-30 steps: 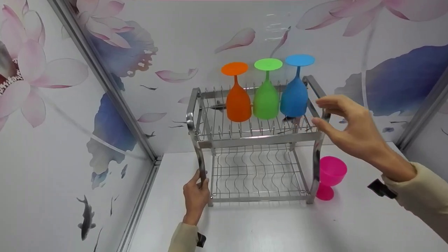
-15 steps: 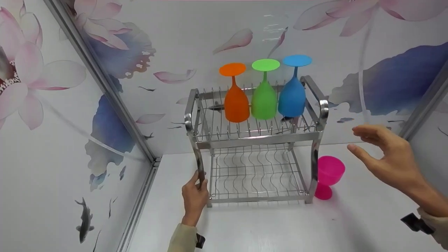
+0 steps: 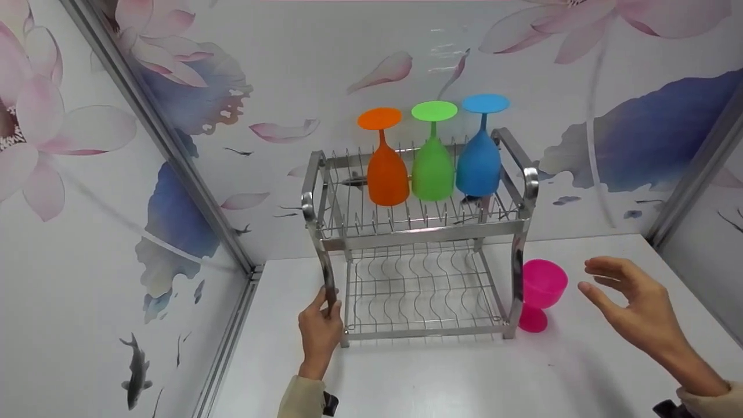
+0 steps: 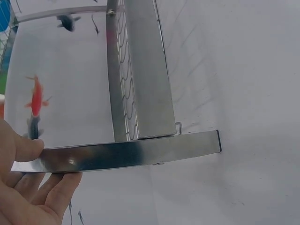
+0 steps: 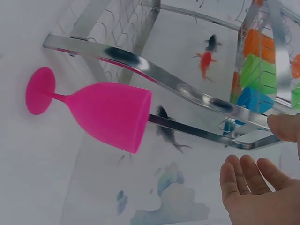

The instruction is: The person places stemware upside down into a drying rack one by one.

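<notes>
The person's left hand (image 3: pixel 320 334) grips the left front upright of a two-tier silver metal dish rack (image 3: pixel 426 235), thumb on one face of the flat bar and fingers curled against the other. The right hand (image 3: pixel 641 313) holds nothing: its fingers are relaxed and slightly bent, the thumb apart from them, with a gap between the fingertips and the bright pink, stemmed goblet (image 3: pixel 544 281) to their left.

That goblet stands upright on the white worktop (image 3: pixel 429 377), just beside the rack's right front leg, whose edge covers part of its bowl and foot in the head view. Its right side faces a stretch of worktop that runs to the right wall (image 3: pixel 711 261).

On the wire upper tier, three goblets stand upside down in a row, feet in the air: an orange one (image 3: pixel 388 177), a lime-green one (image 3: pixel 433 174) and a blue one (image 3: pixel 479 165). Narrow gaps part their bowls. The blue one is near the rack's right end rail; wider room, crossed by upright wires, separates the orange one from the left end rail. The lower tier (image 3: pixel 424 284) is a grid of wavy wires. Behind the rack rises a white back wall (image 3: pixel 313 58) printed with pink flowers.
</notes>
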`<state>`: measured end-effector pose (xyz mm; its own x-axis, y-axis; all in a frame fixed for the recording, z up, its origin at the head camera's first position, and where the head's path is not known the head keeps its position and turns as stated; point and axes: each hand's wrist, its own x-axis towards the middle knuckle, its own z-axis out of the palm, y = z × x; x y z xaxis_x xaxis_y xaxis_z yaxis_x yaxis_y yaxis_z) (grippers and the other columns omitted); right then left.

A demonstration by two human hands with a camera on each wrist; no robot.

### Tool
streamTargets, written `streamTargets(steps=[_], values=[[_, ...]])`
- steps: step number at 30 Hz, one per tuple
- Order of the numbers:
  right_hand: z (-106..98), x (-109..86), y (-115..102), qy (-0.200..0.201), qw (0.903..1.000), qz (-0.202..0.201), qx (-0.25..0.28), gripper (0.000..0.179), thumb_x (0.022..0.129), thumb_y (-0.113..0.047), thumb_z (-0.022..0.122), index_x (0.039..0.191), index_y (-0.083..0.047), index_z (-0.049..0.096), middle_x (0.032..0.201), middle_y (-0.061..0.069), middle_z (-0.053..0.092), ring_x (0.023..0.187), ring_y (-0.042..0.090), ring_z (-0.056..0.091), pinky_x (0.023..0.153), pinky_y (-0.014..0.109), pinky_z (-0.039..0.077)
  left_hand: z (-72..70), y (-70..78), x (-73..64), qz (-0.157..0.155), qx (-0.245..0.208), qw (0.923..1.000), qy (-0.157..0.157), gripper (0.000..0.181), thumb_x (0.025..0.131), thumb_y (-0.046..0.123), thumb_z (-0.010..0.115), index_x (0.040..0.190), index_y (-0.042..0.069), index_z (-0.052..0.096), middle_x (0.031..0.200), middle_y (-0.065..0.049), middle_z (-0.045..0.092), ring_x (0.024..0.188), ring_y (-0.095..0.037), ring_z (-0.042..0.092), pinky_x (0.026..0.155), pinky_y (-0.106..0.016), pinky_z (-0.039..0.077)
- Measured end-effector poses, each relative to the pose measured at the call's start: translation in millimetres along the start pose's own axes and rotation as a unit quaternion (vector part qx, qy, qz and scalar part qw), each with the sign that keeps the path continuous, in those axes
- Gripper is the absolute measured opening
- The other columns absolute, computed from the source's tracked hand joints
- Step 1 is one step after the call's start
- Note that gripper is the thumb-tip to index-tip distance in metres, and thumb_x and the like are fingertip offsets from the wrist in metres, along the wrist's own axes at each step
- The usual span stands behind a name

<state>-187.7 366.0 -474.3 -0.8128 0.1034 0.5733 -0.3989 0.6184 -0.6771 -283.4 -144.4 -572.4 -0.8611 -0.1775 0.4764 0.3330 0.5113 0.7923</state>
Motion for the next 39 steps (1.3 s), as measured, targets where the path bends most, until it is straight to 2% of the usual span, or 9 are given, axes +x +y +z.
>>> streamTargets(steps=[8,14,24,27,30,32,34,37,39], values=[[32.0,-29.8,45.6,0.029,0.9972,0.069,-0.004,0.05,0.089,0.001,0.085,0.134,0.0,0.063,0.121,-0.008,0.064,0.109,-0.016,0.06,0.095,-0.002,0.045,0.7,-1.6,-0.4,-0.001,0.001,1.0,0.003,0.032,0.097,-0.005,0.073,0.128,0.002,0.073,0.12,-0.02,0.078,0.097,-0.035,0.08,0.073,-0.031,0.067],[51.2,-41.7,67.3,0.052,0.9928,0.109,-0.001,0.052,0.09,0.0,0.085,0.136,0.001,0.061,0.124,0.001,0.065,0.108,-0.018,0.059,0.095,-0.001,0.045,1.7,-0.6,0.0,-0.007,-0.01,0.9999,0.001,0.033,0.098,-0.004,0.072,0.13,0.001,0.072,0.122,-0.02,0.077,0.1,-0.037,0.079,0.077,-0.032,0.067],[74.7,-57.4,93.2,0.029,0.9841,0.175,0.003,0.061,0.093,-0.016,0.086,0.143,0.002,0.054,0.136,0.022,0.062,0.105,-0.021,0.053,0.089,-0.002,0.046,-0.4,-0.8,0.0,-0.005,-0.01,0.9999,0.0,0.03,0.098,-0.003,0.073,0.127,0.004,0.073,0.121,-0.02,0.077,0.1,-0.037,0.079,0.078,-0.033,0.067],[81.3,-57.5,99.8,0.012,0.9806,0.195,-0.001,0.069,0.093,-0.023,0.086,0.147,0.0,0.05,0.142,0.023,0.059,0.109,-0.011,0.058,0.089,-0.002,0.046,-0.7,-1.1,0.0,-0.004,-0.01,0.9999,0.003,0.03,0.098,-0.003,0.073,0.127,0.004,0.073,0.12,-0.02,0.078,0.098,-0.037,0.079,0.076,-0.032,0.067],[88.4,-57.1,105.2,-0.006,0.9757,0.218,0.016,0.078,0.094,-0.028,0.086,0.154,0.0,0.044,0.149,0.023,0.055,0.122,0.015,0.064,0.09,-0.001,0.046,-0.2,-0.9,-0.4,-0.008,-0.011,0.9999,0.002,0.029,0.098,-0.002,0.073,0.126,0.005,0.073,0.12,-0.02,0.078,0.098,-0.036,0.08,0.074,-0.031,0.067],[93.3,-55.9,108.1,-0.014,0.9721,0.232,0.032,0.084,0.094,-0.03,0.085,0.157,-0.001,0.038,0.153,0.024,0.051,0.131,0.035,0.061,0.091,0.0,0.046,0.3,-1.0,-0.9,-0.01,-0.011,0.9999,0.0,0.029,0.098,-0.002,0.073,0.126,0.006,0.073,0.12,-0.02,0.078,0.098,-0.035,0.08,0.073,-0.03,0.067],[98.6,-53.8,110.7,-0.02,0.9685,0.244,0.048,0.09,0.094,-0.031,0.085,0.16,-0.001,0.033,0.157,0.026,0.046,0.137,0.045,0.055,0.092,0.001,0.046,0.4,-1.3,-1.3,-0.01,-0.013,0.9999,-0.001,0.029,0.098,-0.002,0.073,0.127,0.006,0.073,0.12,-0.02,0.078,0.098,-0.035,0.08,0.072,-0.029,0.067],[105.7,-50.0,114.6,-0.027,0.9644,0.254,0.067,0.098,0.093,-0.033,0.086,0.163,0.0,0.026,0.161,0.028,0.041,0.141,0.05,0.051,0.093,0.003,0.046,0.5,-2.3,-1.6,-0.004,-0.014,0.9999,0.003,0.029,0.098,-0.003,0.073,0.126,0.005,0.073,0.119,-0.02,0.078,0.098,-0.036,0.08,0.072,-0.029,0.066],[109.7,-48.1,117.6,-0.03,0.9624,0.258,0.078,0.1,0.093,-0.031,0.086,0.164,0.0,0.023,0.162,0.028,0.039,0.143,0.049,0.05,0.095,0.004,0.045,0.8,-2.5,-1.8,0.001,-0.013,0.9999,0.003,0.029,0.098,-0.003,0.073,0.126,0.005,0.073,0.118,-0.021,0.078,0.096,-0.035,0.08,0.072,-0.029,0.066]])
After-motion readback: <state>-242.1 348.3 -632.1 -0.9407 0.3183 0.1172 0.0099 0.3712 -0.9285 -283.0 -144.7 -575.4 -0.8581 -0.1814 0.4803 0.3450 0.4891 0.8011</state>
